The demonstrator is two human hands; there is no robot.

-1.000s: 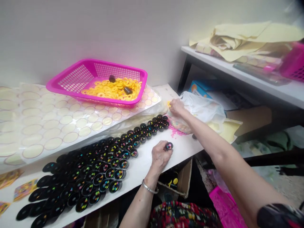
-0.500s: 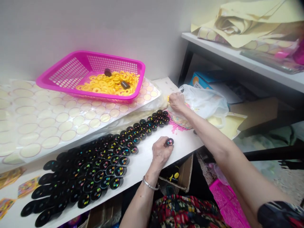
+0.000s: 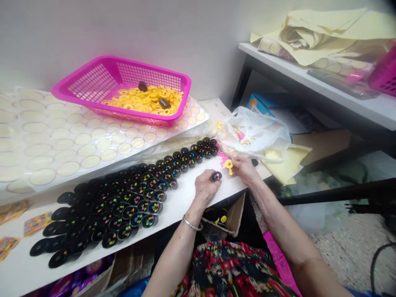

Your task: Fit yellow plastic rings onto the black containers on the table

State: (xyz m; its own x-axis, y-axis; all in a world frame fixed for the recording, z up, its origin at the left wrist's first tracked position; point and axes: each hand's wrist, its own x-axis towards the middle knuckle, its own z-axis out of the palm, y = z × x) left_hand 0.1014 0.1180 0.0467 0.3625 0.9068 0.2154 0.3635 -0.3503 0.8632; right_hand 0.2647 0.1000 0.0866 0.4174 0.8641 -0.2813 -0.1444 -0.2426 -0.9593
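My left hand [image 3: 205, 187] is closed around a small black cup [image 3: 217, 176] with coloured bits inside, just above the white table. Between the fingertips of my right hand [image 3: 246, 169] is a yellow ring-topped piece [image 3: 229, 166], a short distance right of that cup. Several rows of similar black cups [image 3: 136, 220] stand to the left, many showing coloured bits inside. Pink beads [image 3: 223, 160] lie loose behind my hands, partly covered by a clear plastic bag [image 3: 262, 132] that has more coloured bits in it.
A pink basket [image 3: 123, 109] of yellow rings [image 3: 148, 101] stands on sheets printed with circles [image 3: 83, 156]. Below the table edge is a cardboard box [image 3: 236, 214] with black and yellow pieces. A white shelf [image 3: 324, 84] juts out at the right. One black cap [image 3: 254, 162] lies near the bag.
My right hand has drawn back from beside the plastic bag toward my left hand, bringing the yellow piece along. My left hand keeps hold of its cup.
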